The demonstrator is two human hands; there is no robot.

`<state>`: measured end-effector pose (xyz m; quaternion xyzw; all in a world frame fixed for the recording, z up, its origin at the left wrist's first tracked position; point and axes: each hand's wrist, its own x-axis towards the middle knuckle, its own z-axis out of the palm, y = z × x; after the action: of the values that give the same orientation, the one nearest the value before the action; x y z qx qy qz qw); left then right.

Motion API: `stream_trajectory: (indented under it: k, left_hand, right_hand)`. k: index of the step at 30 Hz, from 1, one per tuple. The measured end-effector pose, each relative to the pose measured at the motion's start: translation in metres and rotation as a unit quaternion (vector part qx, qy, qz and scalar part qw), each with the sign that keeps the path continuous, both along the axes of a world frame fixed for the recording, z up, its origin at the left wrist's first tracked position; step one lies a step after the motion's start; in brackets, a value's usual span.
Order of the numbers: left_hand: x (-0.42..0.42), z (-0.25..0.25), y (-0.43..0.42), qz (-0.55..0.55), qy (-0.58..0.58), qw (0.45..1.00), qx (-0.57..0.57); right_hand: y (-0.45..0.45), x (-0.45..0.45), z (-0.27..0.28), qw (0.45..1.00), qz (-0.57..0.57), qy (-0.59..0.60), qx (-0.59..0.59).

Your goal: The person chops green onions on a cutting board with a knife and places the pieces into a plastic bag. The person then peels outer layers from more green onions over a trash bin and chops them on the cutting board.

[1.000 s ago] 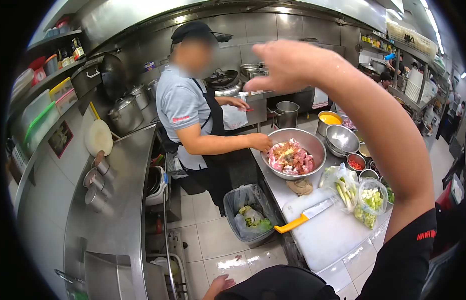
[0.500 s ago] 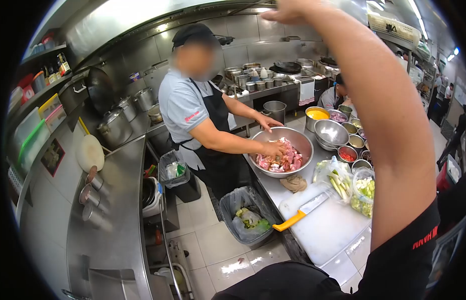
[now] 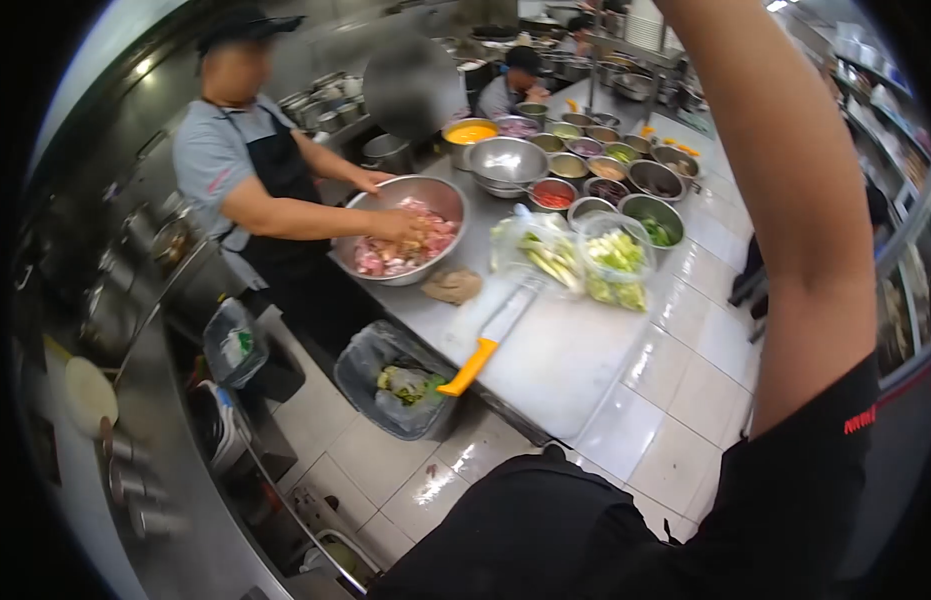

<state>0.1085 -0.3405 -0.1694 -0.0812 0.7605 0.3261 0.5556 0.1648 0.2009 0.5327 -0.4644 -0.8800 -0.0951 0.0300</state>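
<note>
My right forearm is raised across the right side of the view, and its hand is beyond the top edge. My left hand is out of sight. Below the arm, a knife with a yellow handle lies on a white cutting board. Beside the board are a clear bag of scallions and a bag of chopped greens. A co-worker in a cap has both hands at a large metal bowl, one on the rim and the other in the raw meat.
Several metal containers of ingredients, including red chopped pieces and a yellow liquid, stand on the table beyond. A lined bin is by the table's edge. A steel counter runs along the left. Another person is at the back.
My view has swung right, so the table now sits more to the left. My right hand, partly visible at the top before, has left the frame. The co-worker's hands stay at the bowl.
</note>
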Motion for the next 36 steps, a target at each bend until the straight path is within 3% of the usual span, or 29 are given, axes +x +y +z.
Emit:
stream_trajectory:
  k: [3,5,7,8,10,13,16,18,19,21,23,27,30,33,36]
  left_hand:
    - [-0.004,0.001,0.001,-0.047,0.002,0.999,-0.017]
    - [-0.005,0.0,0.007,-0.081,0.006,0.996,-0.024]
    - [-0.008,0.001,0.015,-0.131,0.016,0.991,-0.035]
    - [-0.009,0.003,0.021,-0.155,0.022,0.987,-0.04]
    - [-0.01,0.009,0.038,-0.205,0.039,0.977,-0.049]
    - [-0.015,0.025,0.07,-0.275,0.086,0.955,-0.067]
    - [-0.032,0.001,0.092,-0.291,0.245,0.924,-0.045]
    - [-0.041,0.01,0.106,-0.244,0.344,0.907,-0.009]
    - [-0.03,0.075,0.133,-0.204,0.372,0.905,0.018]
    - [-0.026,0.114,0.165,-0.16,0.459,0.87,0.085]
    - [-0.02,0.148,0.194,-0.17,0.519,0.822,0.161]
    - [-0.021,0.175,0.258,-0.303,0.626,0.681,0.229]
    - [-0.021,0.187,0.299,-0.397,0.652,0.624,0.165]
    - [-0.031,0.184,0.323,-0.477,0.6,0.633,0.109]
    - [-0.05,0.164,0.337,-0.475,0.54,0.684,0.124]
  right_hand:
    - [-0.005,0.024,-0.051,0.995,0.098,-0.025,0.011]
    - [0.025,0.044,-0.125,0.976,0.214,-0.041,0.031]
    - [0.008,0.065,-0.178,0.96,0.238,-0.038,-0.141]
    - [0.026,0.067,-0.223,0.946,0.292,-0.07,-0.125]
    - [0.05,0.066,-0.309,0.934,0.261,-0.056,-0.239]
    - [0.09,0.048,-0.436,0.949,0.211,-0.046,-0.228]
    - [0.117,0.036,-0.501,0.973,0.137,-0.013,-0.185]
    - [0.111,0.033,-0.508,0.982,0.099,0.058,-0.148]
    - [0.11,0.027,-0.513,0.986,0.092,0.056,-0.124]
    - [0.107,0.023,-0.52,0.994,0.072,0.043,-0.071]
    - [0.1,0.021,-0.512,0.996,0.074,-0.041,-0.039]
    - [0.089,0.021,-0.502,0.988,0.081,-0.127,-0.017]
    - [0.096,0.015,-0.52,0.99,0.061,-0.125,-0.003]
    - [0.099,0.014,-0.52,0.993,0.01,-0.088,-0.077]
    - [0.101,0.007,-0.529,0.991,-0.053,-0.085,-0.086]
